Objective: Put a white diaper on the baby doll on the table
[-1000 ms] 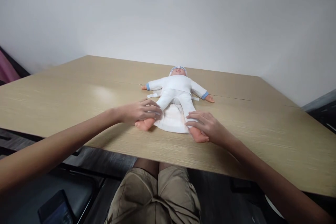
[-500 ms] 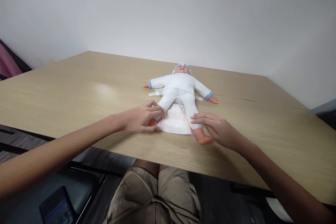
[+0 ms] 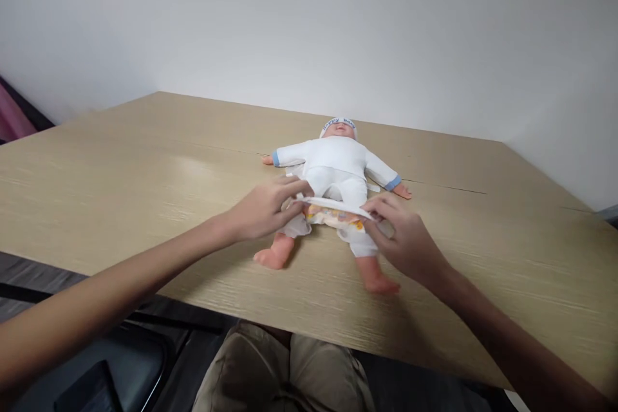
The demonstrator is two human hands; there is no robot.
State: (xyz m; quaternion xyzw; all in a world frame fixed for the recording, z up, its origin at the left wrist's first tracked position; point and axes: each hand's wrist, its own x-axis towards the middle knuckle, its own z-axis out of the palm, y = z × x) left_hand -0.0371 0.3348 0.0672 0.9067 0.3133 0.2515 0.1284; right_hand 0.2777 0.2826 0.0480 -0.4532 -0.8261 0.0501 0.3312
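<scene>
A baby doll (image 3: 335, 158) in a white outfit with blue cuffs lies on its back, legs apart and feet towards me. Between its legs, the front flap of a diaper (image 3: 333, 214) is lifted off the table, its printed outer side facing me. My left hand (image 3: 270, 206) pinches the flap's left corner, and my right hand (image 3: 398, 232) pinches the right corner. The flap stretches between both hands above the doll's thighs. Pale side tabs stick out beside the doll's waist. The diaper's back part is hidden beneath the doll.
The doll lies on a wide wooden table (image 3: 145, 161) that meets a white wall (image 3: 290, 26). Below the near edge are my lap, a dark chair (image 3: 130, 354) at the left and a phone (image 3: 91, 389) on it.
The diaper's front flap, flat between the doll's legs before, is now raised and folded towards its body. Both hands have moved from beside the legs to the flap's corners.
</scene>
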